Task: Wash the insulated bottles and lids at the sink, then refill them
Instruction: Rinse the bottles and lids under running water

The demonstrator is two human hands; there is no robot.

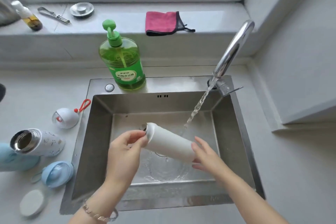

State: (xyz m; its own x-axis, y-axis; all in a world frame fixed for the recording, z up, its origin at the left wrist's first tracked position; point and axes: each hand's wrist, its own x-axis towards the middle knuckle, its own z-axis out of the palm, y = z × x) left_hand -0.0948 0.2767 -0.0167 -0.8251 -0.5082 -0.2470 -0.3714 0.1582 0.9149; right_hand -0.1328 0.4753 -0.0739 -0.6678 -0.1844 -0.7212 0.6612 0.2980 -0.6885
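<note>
A plain white insulated bottle (169,143) lies tilted over the steel sink (101,132), its open mouth pointing up and left. My left hand (125,151) pinches the bottle at its metal rim. My right hand (205,154) supports the bottle's base with straight fingers. Water runs from the tap (234,47) into the basin just behind the bottle. On the counter to the left lie a white patterned bottle (40,142) with its mouth open, a pale blue bottle (11,158), a white dome lid with a red strap (66,117), a blue lid (57,173) and a round white lid (33,202).
A green dish soap bottle (123,63) stands on the sink's back ledge. On the windowsill sit a pink cloth (161,22), a metal strainer plug (81,9), a metal peeler (53,15) and a small pump bottle (30,17). A grey wall rises at the right.
</note>
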